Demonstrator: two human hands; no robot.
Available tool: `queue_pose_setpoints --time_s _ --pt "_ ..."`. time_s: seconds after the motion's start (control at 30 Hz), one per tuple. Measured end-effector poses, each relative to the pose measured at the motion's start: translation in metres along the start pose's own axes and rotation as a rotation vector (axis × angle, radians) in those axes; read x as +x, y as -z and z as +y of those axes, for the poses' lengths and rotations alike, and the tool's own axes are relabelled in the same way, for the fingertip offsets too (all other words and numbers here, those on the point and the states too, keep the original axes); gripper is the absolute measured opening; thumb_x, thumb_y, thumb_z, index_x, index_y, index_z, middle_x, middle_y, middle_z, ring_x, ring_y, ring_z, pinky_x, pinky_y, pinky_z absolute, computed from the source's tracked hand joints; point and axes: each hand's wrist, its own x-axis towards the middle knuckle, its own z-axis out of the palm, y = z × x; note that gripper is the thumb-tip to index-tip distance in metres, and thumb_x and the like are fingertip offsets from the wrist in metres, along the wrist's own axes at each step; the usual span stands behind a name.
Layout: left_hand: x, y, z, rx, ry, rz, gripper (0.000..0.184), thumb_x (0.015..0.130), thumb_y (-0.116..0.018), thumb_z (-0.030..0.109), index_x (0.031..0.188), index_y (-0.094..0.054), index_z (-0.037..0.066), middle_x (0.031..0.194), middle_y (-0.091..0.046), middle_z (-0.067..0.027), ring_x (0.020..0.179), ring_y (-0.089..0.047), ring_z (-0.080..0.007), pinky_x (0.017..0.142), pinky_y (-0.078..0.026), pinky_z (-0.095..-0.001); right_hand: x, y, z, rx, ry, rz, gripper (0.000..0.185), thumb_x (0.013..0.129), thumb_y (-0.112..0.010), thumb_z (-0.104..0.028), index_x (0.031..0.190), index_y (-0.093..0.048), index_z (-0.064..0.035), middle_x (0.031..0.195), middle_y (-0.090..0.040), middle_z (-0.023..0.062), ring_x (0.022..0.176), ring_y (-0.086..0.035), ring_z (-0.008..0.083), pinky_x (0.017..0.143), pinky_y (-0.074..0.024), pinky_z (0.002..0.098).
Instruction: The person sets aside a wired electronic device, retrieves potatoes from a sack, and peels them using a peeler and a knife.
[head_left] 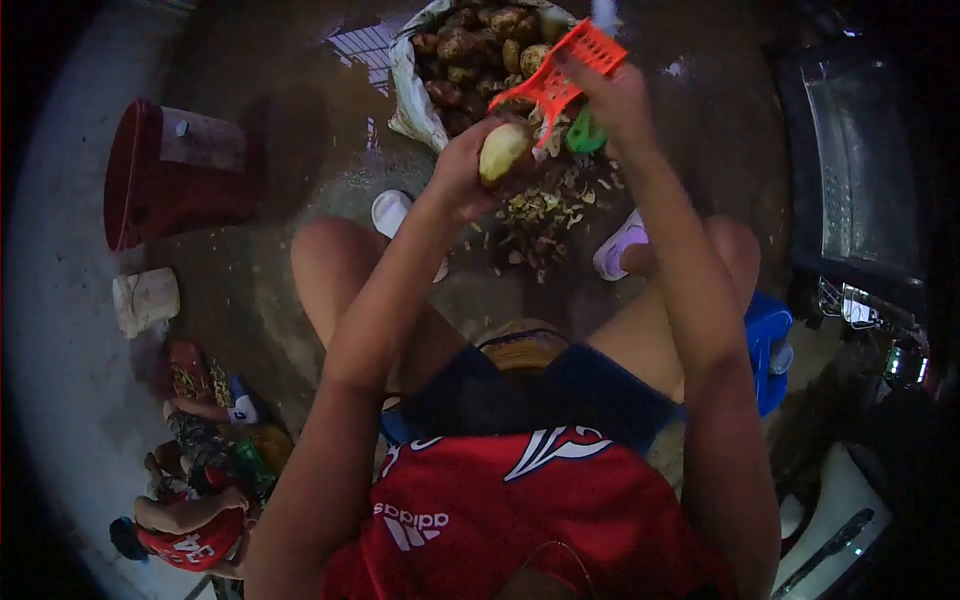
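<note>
My left hand [470, 172] is closed round a potato [502, 154] whose pale peeled side faces up. In my right hand [618, 105] is an orange plastic peeler [568, 80] with a slotted body, held just above and to the right of the potato, apart from it. Beyond both hands stands an open white sack [412, 95] full of unpeeled potatoes [462, 48]. Below my hands, peelings [545, 207] are scattered on the wet floor between my feet. A green plastic thing [586, 131] shows beneath my right wrist; its kind is unclear.
A dark red bucket [150, 180] lies at the left, with a small white pail [146, 300] below it. A blue jug [766, 355] stands by my right leg. Another person [195, 520] in a red jersey sits at the lower left. Dark equipment [865, 160] lines the right.
</note>
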Motion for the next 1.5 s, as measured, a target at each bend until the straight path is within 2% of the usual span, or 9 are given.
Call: queue_pose_setpoints --time_s 0.07,0.17,0.27,0.37,0.67,0.77,0.97,1.37,1.5 --pt "0.003 0.020 0.003 0.049 -0.010 -0.248 0.031 0.088 -0.040 0.034 0.100 -0.051 0.009 0.079 -0.057 -0.0074 0.064 -0.056 -0.0165 0.046 -0.043 -0.0281 0.025 0.024 0.007 0.077 -0.019 0.098 0.027 0.074 -0.069 -0.024 0.087 -0.061 -0.0017 0.077 -0.063 0.0037 0.068 -0.059 0.0101 0.049 -0.0447 0.0243" --pt "-0.008 -0.007 0.011 0.048 -0.002 0.071 0.033 0.086 -0.044 0.036 0.104 -0.050 0.009 0.083 -0.058 -0.0060 0.068 -0.055 -0.0151 0.050 -0.043 -0.0265 0.024 0.026 -0.006 0.145 -0.028 0.163 0.026 0.076 -0.065 -0.023 0.091 -0.058 -0.0027 0.071 -0.060 0.0031 0.056 -0.056 0.0108 0.047 -0.0448 0.0236" --pt "-0.006 0.016 0.013 -0.002 0.037 -0.198 0.035 0.084 -0.048 0.035 0.107 -0.048 0.008 0.086 -0.058 -0.0055 0.069 -0.055 -0.0148 0.050 -0.042 -0.0257 0.019 0.025 0.002 0.133 -0.065 0.076 0.024 0.077 -0.064 -0.022 0.091 -0.058 -0.0035 0.074 -0.060 0.0033 0.058 -0.057 0.0106 0.049 -0.0455 0.0239" --pt "-0.010 0.004 0.007 0.492 -0.188 -0.158 0.037 0.082 -0.050 0.032 0.110 -0.046 0.009 0.090 -0.057 -0.0059 0.071 -0.055 -0.0149 0.052 -0.043 -0.0272 0.021 0.029 -0.001 0.183 -0.090 0.101 0.022 0.078 -0.064 -0.021 0.091 -0.058 -0.0034 0.075 -0.060 0.0039 0.058 -0.057 0.0109 0.049 -0.0455 0.0241" --pt "-0.008 -0.005 0.013 -0.035 -0.002 -0.076 0.034 0.084 -0.047 0.038 0.104 -0.052 0.011 0.089 -0.058 -0.0046 0.069 -0.054 -0.0157 0.054 -0.042 -0.0271 0.013 0.019 -0.007 0.311 -0.157 0.105 0.023 0.076 -0.066 -0.020 0.089 -0.060 -0.0023 0.078 -0.062 0.0043 0.065 -0.058 0.0108 0.052 -0.0461 0.0246" --pt "0.008 0.017 0.010 -0.123 0.058 -0.262 0.040 0.085 -0.040 0.046 0.103 -0.054 0.013 0.087 -0.058 -0.0031 0.071 -0.054 -0.0154 0.053 -0.041 -0.0277 0.000 -0.003 -0.007 0.316 -0.083 0.081 0.024 0.075 -0.068 -0.022 0.087 -0.061 -0.0026 0.077 -0.063 0.0036 0.067 -0.059 0.0098 0.056 -0.0462 0.0246" --pt "0.005 -0.017 0.007 -0.111 -0.059 0.167 0.040 0.089 -0.032 0.044 0.098 -0.055 0.013 0.078 -0.058 -0.0025 0.062 -0.054 -0.0131 0.044 -0.037 -0.0242 -0.019 -0.022 0.005 0.104 -0.034 -0.081 0.026 0.074 -0.069 -0.025 0.085 -0.061 -0.0033 0.075 -0.062 0.0023 0.067 -0.058 0.0078 0.060 -0.0460 0.0235" --pt "0.010 0.014 0.005 -0.202 0.054 -0.352 0.037 0.087 -0.037 0.042 0.095 -0.055 0.011 0.070 -0.057 -0.0018 0.050 -0.051 -0.0141 0.036 -0.032 -0.0241 -0.011 -0.016 -0.006 0.003 0.000 -0.134 0.024 0.076 -0.068 -0.022 0.086 -0.061 -0.0023 0.072 -0.062 0.0024 0.060 -0.058 0.0076 0.051 -0.0471 0.0214" --pt "-0.004 -0.011 0.010 -0.115 0.008 -0.157 0.039 0.086 -0.037 0.043 0.099 -0.055 0.010 0.075 -0.058 -0.0038 0.057 -0.053 -0.0169 0.041 -0.037 -0.0260 -0.008 -0.014 -0.002 0.063 0.052 -0.145 0.028 0.072 -0.071 -0.027 0.081 -0.063 -0.0018 0.067 -0.063 0.0034 0.058 -0.058 0.0078 0.053 -0.0469 0.0221"
